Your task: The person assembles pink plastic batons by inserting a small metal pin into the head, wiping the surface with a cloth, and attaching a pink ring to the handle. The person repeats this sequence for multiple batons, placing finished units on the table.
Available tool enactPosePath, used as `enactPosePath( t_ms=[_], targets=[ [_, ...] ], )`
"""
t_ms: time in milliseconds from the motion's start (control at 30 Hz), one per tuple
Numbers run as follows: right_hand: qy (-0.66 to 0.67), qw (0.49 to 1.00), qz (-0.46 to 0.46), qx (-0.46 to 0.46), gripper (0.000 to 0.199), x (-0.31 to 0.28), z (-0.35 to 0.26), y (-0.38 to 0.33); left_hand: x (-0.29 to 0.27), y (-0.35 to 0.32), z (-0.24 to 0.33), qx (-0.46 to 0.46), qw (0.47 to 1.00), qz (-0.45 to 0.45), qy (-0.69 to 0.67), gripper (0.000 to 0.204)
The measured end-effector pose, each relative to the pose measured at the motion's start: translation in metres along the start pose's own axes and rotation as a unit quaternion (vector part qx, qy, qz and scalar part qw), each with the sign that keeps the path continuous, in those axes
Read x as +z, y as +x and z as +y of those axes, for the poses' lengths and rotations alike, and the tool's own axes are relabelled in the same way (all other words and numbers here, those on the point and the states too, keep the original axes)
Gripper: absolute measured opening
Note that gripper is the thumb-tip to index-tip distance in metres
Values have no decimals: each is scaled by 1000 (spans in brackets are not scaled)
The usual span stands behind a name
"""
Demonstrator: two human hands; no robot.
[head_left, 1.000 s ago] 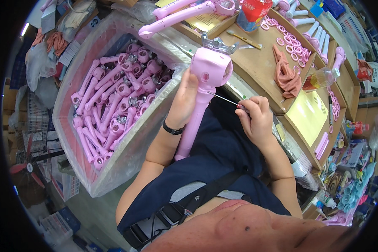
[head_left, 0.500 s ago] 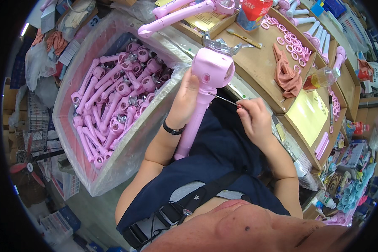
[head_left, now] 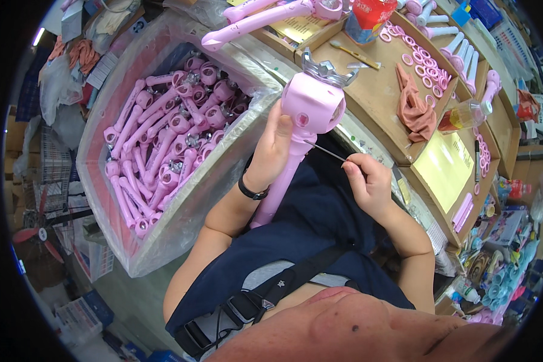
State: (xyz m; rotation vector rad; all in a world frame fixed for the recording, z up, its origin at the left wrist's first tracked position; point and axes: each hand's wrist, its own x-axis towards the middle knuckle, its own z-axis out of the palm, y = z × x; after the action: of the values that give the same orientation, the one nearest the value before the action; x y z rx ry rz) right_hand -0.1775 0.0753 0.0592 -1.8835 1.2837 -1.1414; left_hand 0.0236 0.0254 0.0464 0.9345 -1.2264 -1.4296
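A pink toy wand (head_left: 312, 101) with a rounded, boxy head and a silver crown (head_left: 327, 70) leans upright over my lap. My left hand (head_left: 273, 145) is wrapped round its neck, just under the head. Closed in my right hand (head_left: 369, 181) is a thin metal tool (head_left: 327, 150), perhaps a brush or a screwdriver; its handle is hidden by the fingers. The tool's tip touches, or nearly touches, the collar between the wand's head and its handle. The handle's lower end rests against my dark apron.
To the left stands a plastic-lined bin (head_left: 145, 253) full of similar wands. Cardboard trays (head_left: 368, 102) on the right hold pink rings (head_left: 425, 66), an orange cloth (head_left: 415, 111), a brush (head_left: 353, 54) and a yellow sheet (head_left: 441, 166). A bottle (head_left: 464, 114) lies there. More wands (head_left: 265, 23) lie at the top.
The wand and both hands have shifted slightly to the right and down in the picture. My right hand still holds the thin tool at the wand's collar.
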Motion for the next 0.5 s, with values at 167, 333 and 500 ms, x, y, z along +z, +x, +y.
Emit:
enactPosePath(
  t_ms=[167,333,500],
  targets=[
    [148,972,-56,173,27,-4,-1,-5,1,1,1,71,996,-3,53,64],
    [360,845,-134,373,34,-11,3,1,1,0,-1,113,989,14,100,62],
    [168,966,-67,183,28,-7,-8,6,-10,5,-4,-18,996,-39,-76,62]
  ],
)
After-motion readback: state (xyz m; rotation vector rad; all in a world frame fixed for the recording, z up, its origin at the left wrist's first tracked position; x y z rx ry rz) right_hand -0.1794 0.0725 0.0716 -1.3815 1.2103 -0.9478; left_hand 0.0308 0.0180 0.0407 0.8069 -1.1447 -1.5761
